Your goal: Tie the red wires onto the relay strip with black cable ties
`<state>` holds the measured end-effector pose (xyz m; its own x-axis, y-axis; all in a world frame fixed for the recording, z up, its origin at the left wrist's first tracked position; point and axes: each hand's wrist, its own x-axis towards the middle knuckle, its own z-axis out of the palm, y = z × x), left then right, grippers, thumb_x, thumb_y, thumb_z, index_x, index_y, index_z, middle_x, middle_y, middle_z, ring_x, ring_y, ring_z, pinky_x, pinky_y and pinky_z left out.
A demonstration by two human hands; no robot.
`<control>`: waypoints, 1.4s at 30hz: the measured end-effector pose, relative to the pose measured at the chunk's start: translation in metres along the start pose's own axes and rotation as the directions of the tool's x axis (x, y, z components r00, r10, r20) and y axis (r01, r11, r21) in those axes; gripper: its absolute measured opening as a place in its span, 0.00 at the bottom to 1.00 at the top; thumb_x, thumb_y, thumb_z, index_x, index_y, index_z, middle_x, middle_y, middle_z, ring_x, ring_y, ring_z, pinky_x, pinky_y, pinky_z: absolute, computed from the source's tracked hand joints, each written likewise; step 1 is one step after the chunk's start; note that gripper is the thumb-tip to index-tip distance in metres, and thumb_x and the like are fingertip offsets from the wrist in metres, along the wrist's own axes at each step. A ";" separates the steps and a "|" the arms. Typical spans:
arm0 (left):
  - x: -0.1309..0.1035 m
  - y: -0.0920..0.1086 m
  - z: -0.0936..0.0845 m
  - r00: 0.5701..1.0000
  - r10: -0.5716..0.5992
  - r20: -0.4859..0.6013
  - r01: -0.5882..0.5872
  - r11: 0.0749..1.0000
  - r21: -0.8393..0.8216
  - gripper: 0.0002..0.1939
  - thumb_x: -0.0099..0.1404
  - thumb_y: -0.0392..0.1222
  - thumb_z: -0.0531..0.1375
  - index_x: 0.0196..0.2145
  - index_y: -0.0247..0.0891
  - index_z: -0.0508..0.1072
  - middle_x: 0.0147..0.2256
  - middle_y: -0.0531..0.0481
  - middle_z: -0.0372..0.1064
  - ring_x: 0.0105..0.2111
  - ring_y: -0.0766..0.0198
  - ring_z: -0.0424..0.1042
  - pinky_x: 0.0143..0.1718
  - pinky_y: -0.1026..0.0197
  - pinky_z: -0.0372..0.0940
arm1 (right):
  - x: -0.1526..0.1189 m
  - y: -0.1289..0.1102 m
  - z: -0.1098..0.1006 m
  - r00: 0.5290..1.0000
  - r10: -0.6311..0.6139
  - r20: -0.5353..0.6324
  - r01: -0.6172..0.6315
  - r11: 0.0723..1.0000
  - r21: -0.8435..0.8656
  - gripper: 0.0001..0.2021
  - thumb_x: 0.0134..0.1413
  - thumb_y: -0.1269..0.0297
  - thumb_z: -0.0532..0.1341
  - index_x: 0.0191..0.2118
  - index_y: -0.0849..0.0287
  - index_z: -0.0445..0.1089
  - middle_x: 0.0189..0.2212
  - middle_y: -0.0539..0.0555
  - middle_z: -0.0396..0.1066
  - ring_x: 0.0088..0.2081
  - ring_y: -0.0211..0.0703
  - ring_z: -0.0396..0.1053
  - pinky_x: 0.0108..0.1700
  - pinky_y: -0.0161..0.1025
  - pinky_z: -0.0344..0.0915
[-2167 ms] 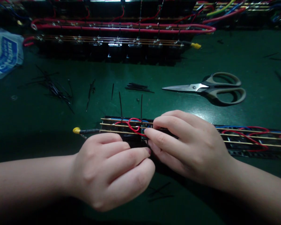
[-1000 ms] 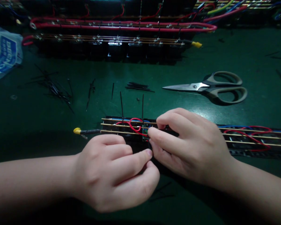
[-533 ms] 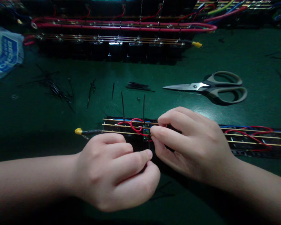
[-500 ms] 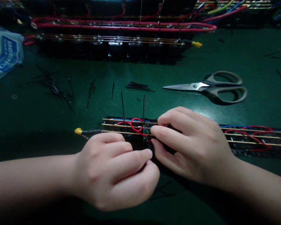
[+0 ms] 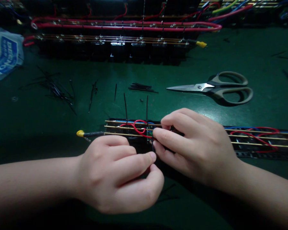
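A long black strip assembly (image 5: 134, 131) lies across the bench, with thin brass rods, red and blue wires and a small green circuit board (image 5: 149, 131). My left hand (image 5: 121, 175) is closed in front of it, thumb and forefinger pinching the tail of a black cable tie (image 5: 153, 146). My right hand (image 5: 196, 147) rests over the strip; its thumb and forefinger close around the tie by the board's edge, and the exact contact is partly hidden. Two other cable ties (image 5: 125, 107) stand up from the strip's far side.
Grey-handled scissors (image 5: 211, 88) lie beyond my right hand. Several loose black cable ties (image 5: 56, 89) and cut pieces (image 5: 142, 88) are scattered on the green bench. A plastic bag (image 5: 6, 54) sits at far left. A larger wired assembly (image 5: 115, 38) spans the back.
My right thumb and forefinger have shifted slightly left, closer to the cable tie and the board. My left hand stays nearly in place, still pinching the tie.
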<state>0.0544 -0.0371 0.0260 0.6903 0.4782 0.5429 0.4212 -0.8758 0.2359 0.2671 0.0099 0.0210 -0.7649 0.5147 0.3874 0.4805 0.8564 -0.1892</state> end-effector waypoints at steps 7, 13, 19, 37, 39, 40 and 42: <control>-0.001 -0.001 -0.002 0.995 0.069 0.076 -0.072 0.997 0.038 0.07 0.63 0.33 0.59 0.39 0.36 0.76 0.29 0.50 0.78 0.23 0.66 0.72 0.24 0.61 0.67 | -0.001 0.000 0.001 1.000 -0.002 -0.007 0.002 1.000 -0.013 0.10 0.63 0.64 0.58 0.34 0.58 0.74 0.31 0.57 0.71 0.32 0.47 0.65 0.31 0.42 0.60; 0.000 -0.003 0.000 0.992 0.097 0.079 -0.101 0.993 0.056 0.07 0.63 0.33 0.58 0.38 0.34 0.76 0.29 0.50 0.78 0.22 0.65 0.72 0.25 0.60 0.67 | -0.001 0.003 0.001 1.000 -0.029 0.001 0.029 0.999 -0.014 0.11 0.64 0.64 0.57 0.33 0.59 0.74 0.30 0.57 0.71 0.32 0.47 0.65 0.31 0.42 0.61; 0.000 -0.003 0.000 0.998 0.049 0.033 -0.050 0.999 0.014 0.04 0.62 0.32 0.59 0.35 0.35 0.74 0.32 0.47 0.79 0.26 0.63 0.75 0.27 0.59 0.69 | -0.001 0.002 0.001 1.000 -0.012 -0.001 0.012 0.999 0.035 0.08 0.60 0.65 0.59 0.33 0.61 0.73 0.30 0.57 0.70 0.32 0.47 0.65 0.31 0.42 0.61; 0.000 -0.003 -0.002 0.997 0.066 0.046 -0.066 0.998 0.014 0.08 0.64 0.33 0.59 0.37 0.35 0.78 0.32 0.47 0.79 0.24 0.66 0.74 0.26 0.62 0.69 | -0.001 -0.001 -0.003 0.999 0.047 0.013 -0.048 0.998 0.038 0.09 0.62 0.65 0.58 0.33 0.59 0.74 0.31 0.55 0.70 0.33 0.43 0.64 0.32 0.39 0.61; 0.000 -0.003 -0.002 0.996 0.072 0.052 -0.072 0.997 0.011 0.07 0.63 0.33 0.59 0.37 0.35 0.78 0.31 0.48 0.79 0.23 0.66 0.73 0.26 0.62 0.69 | -0.001 -0.001 -0.003 0.999 0.044 0.009 -0.044 0.998 0.036 0.09 0.62 0.65 0.58 0.33 0.59 0.74 0.31 0.56 0.70 0.32 0.42 0.63 0.32 0.39 0.61; 0.000 -0.003 -0.002 0.996 0.071 0.055 -0.071 0.997 0.012 0.07 0.63 0.33 0.59 0.37 0.35 0.78 0.31 0.48 0.79 0.23 0.66 0.73 0.26 0.62 0.69 | -0.002 0.000 -0.002 0.999 0.041 0.007 -0.041 0.999 0.035 0.09 0.62 0.65 0.58 0.33 0.59 0.74 0.31 0.56 0.70 0.32 0.42 0.63 0.32 0.39 0.61; 0.000 -0.003 -0.002 0.996 0.068 0.060 -0.069 0.998 0.010 0.07 0.63 0.33 0.59 0.36 0.35 0.78 0.31 0.48 0.79 0.24 0.66 0.73 0.26 0.62 0.69 | -0.002 0.000 -0.002 1.000 0.029 0.004 -0.029 0.999 0.031 0.09 0.61 0.65 0.58 0.33 0.59 0.74 0.31 0.56 0.70 0.32 0.43 0.63 0.32 0.40 0.61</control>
<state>0.0516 -0.0344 0.0272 0.7517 0.4205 0.5080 0.3782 -0.9060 0.1902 0.2693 0.0093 0.0221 -0.7526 0.5394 0.3778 0.4887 0.8419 -0.2286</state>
